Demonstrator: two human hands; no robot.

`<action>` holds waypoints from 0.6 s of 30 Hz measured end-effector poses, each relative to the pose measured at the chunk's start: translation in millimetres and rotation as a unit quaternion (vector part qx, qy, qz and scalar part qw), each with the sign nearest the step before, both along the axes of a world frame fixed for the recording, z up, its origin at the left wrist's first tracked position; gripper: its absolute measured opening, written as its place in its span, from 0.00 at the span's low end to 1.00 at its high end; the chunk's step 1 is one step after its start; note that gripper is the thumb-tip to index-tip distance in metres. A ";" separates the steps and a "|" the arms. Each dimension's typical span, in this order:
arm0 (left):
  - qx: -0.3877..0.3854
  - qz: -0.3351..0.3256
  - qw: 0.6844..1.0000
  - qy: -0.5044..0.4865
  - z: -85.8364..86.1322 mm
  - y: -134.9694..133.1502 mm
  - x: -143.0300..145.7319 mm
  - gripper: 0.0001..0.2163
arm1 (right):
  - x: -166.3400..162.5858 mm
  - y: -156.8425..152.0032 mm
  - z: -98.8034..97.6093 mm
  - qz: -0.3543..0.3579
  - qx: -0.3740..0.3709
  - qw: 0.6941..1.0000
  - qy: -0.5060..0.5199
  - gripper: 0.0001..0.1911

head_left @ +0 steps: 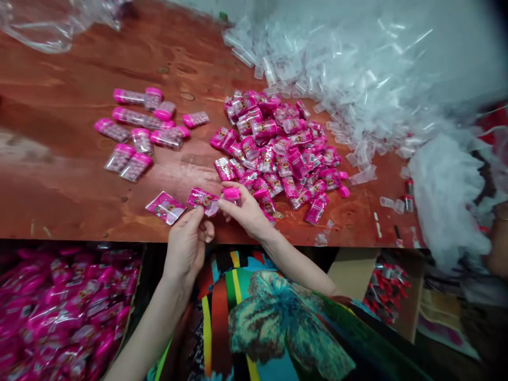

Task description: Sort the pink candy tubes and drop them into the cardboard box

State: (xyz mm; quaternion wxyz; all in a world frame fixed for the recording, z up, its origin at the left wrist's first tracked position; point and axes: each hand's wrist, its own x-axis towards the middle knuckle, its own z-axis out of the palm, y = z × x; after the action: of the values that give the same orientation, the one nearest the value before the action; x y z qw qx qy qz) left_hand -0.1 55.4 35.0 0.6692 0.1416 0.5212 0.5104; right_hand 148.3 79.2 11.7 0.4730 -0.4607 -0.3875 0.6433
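Observation:
My left hand [188,241] pinches a small pink printed packet [203,199] at the near edge of the wooden table [71,201]. Facing it, my right hand [243,209] is closed around a pink-capped clear tube [231,193], close against the packet's right end. Another pink packet [165,207] lies flat just left of my left hand. A heap of the same pink packets [280,148] spreads out behind my right hand.
Several filled pink-capped tubes [141,129] lie at mid-left. A big pile of empty clear tubes [349,74] covers the back right. Clear plastic bag [47,24] at back left. A box of pink packs [63,312] sits below the table on the left.

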 end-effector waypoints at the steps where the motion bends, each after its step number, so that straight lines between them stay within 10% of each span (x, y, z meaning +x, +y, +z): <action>1: 0.007 -0.012 1.000 0.009 0.3 -0.9 1.2 0.13 | 0.2 0.8 -1.1 -0.001 0.004 1.000 -0.003 0.30; 13: -0.030 -0.030 0.999 0.023 3.6 1.7 -0.3 0.15 | 9.1 -10.8 -13.3 0.039 0.081 0.989 -0.115 0.23; 18: -0.035 -0.031 0.999 0.015 -1.2 1.5 -2.0 0.17 | 10.5 -12.4 -10.8 0.028 0.236 0.931 -0.277 0.21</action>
State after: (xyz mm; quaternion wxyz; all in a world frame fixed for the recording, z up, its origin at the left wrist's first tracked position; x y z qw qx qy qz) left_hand -2.1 56.9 33.8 0.6816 0.1415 0.5439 0.4687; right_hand 158.9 66.8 0.9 0.4239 -0.4848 -0.6565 0.3928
